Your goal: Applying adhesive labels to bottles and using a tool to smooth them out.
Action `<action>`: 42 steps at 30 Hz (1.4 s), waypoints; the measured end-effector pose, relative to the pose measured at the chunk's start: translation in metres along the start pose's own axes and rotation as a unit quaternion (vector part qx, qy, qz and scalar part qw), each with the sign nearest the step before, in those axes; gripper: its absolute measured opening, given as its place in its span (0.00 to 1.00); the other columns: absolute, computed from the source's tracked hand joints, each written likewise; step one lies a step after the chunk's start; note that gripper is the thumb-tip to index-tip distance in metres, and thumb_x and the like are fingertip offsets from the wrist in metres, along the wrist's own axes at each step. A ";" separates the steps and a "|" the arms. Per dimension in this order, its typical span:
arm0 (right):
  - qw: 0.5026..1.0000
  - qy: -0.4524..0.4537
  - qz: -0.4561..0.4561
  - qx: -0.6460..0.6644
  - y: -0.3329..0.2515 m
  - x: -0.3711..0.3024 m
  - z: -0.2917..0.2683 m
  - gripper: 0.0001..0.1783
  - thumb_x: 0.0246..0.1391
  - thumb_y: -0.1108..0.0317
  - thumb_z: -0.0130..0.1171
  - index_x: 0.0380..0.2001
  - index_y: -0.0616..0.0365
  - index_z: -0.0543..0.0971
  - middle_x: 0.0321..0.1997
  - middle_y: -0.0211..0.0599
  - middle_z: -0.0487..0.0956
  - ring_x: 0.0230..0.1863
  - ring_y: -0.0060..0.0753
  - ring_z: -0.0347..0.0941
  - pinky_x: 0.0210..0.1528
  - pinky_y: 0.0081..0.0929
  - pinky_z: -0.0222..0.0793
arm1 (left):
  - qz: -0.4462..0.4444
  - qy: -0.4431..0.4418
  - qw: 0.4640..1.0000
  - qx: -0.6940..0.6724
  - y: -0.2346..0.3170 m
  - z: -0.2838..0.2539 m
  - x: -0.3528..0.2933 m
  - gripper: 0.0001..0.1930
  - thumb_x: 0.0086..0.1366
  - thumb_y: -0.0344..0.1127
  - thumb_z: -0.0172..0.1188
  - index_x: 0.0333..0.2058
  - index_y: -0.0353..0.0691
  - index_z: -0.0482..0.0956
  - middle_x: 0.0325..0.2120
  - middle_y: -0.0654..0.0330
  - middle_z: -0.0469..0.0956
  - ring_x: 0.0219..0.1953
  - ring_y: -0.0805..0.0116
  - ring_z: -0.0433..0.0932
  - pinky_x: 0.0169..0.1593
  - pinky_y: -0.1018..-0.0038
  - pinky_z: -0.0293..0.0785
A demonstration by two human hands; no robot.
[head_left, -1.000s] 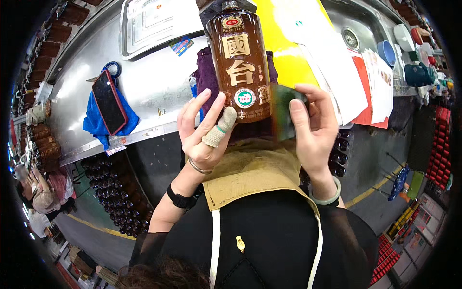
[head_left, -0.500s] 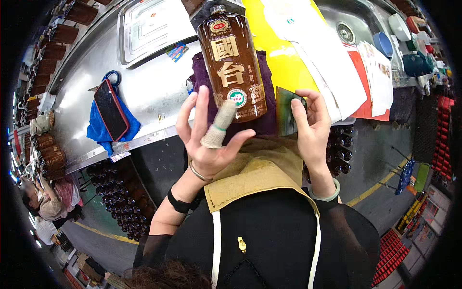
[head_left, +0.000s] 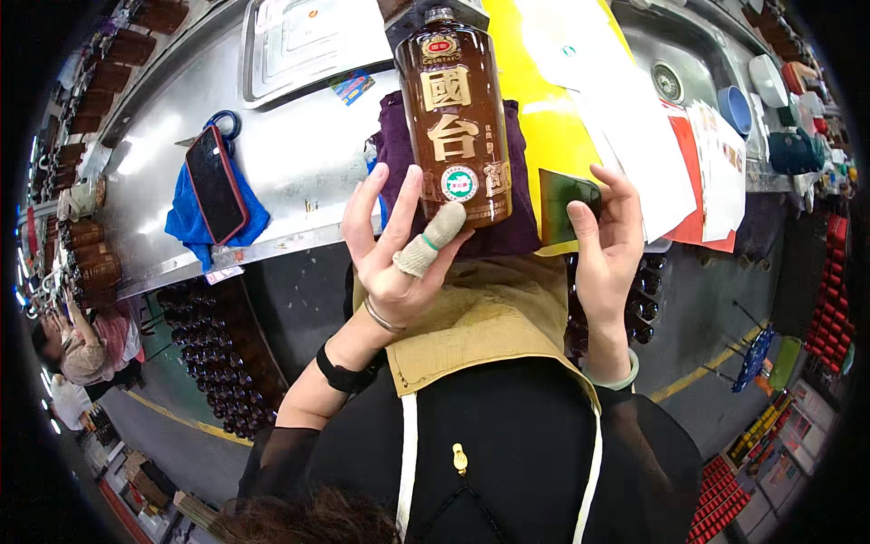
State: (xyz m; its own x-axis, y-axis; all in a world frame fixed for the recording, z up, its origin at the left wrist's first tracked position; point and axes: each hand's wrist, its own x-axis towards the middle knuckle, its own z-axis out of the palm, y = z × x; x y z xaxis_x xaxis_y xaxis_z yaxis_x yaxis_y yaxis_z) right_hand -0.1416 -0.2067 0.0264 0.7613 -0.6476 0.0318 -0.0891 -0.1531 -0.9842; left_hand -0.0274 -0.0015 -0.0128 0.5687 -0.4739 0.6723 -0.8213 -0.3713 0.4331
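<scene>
A brown glass bottle (head_left: 459, 118) with gold raised characters and a round green-and-white sticker lies on a folded purple cloth (head_left: 513, 186), its neck pointing away from me. My left hand (head_left: 399, 238) is open beside the bottle's base, fingers apart. Its index finger wears a pale knitted finger cot (head_left: 430, 241) with a green band, close to the bottle's lower edge; whether it touches cannot be told. My right hand (head_left: 609, 231) holds a dark translucent sheet (head_left: 564, 210) at its right edge, thumb over it and fingers bent round behind, right of the cloth.
A phone (head_left: 216, 184) and blue-handled scissors (head_left: 227, 121) lie on a blue cloth (head_left: 186, 218). Behind are a metal tray (head_left: 313, 45) and a small card (head_left: 352, 87). Yellow (head_left: 512, 54) and white sheets (head_left: 625, 136) cover the right, before a sink (head_left: 668, 80). Dark bottles stand below.
The view has shifted, moving the scene rightward. My left thumb has drawn in behind the covered finger, which sits lower along the bottle. My right thumb and fingers have spread wider around the dark sheet.
</scene>
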 end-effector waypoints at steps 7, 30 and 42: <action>0.873 -0.022 -0.414 -0.256 -0.032 0.042 0.015 0.15 0.49 0.79 0.69 0.41 0.53 0.89 0.42 0.28 0.86 0.41 0.30 0.78 0.48 0.29 0.69 | -0.165 -0.022 0.978 -0.128 -0.006 0.001 -0.005 0.32 0.51 0.21 0.76 0.58 0.33 0.82 0.60 0.46 0.80 0.64 0.50 0.77 0.67 0.60 0.71; 0.761 -0.122 -0.591 -0.237 -0.049 0.052 0.046 0.07 0.45 0.63 0.61 0.29 0.47 0.76 0.29 0.24 0.70 0.38 0.34 0.72 0.44 0.35 0.67 | -0.312 0.101 0.837 -0.439 0.004 0.025 0.022 0.50 0.53 0.14 0.72 0.73 0.36 0.57 0.63 0.51 0.69 0.64 0.59 0.72 0.69 0.63 0.67; 0.800 -0.053 -0.537 -0.262 -0.054 0.064 0.056 0.07 0.49 0.62 0.61 0.32 0.47 0.80 0.32 0.24 0.74 0.43 0.34 0.73 0.45 0.34 0.67 | -0.276 0.017 0.907 -0.319 -0.007 0.028 0.005 0.39 0.63 0.18 0.67 0.72 0.32 0.63 0.61 0.52 0.75 0.65 0.61 0.73 0.69 0.65 0.67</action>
State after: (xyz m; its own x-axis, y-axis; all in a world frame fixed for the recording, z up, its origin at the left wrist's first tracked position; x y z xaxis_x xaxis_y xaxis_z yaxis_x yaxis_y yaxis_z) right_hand -0.0523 -0.1981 0.0720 0.6275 0.1309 0.7675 0.4176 -0.8886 -0.1899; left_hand -0.0178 -0.0236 -0.0294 0.9077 -0.3286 0.2612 -0.2772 -0.0022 0.9608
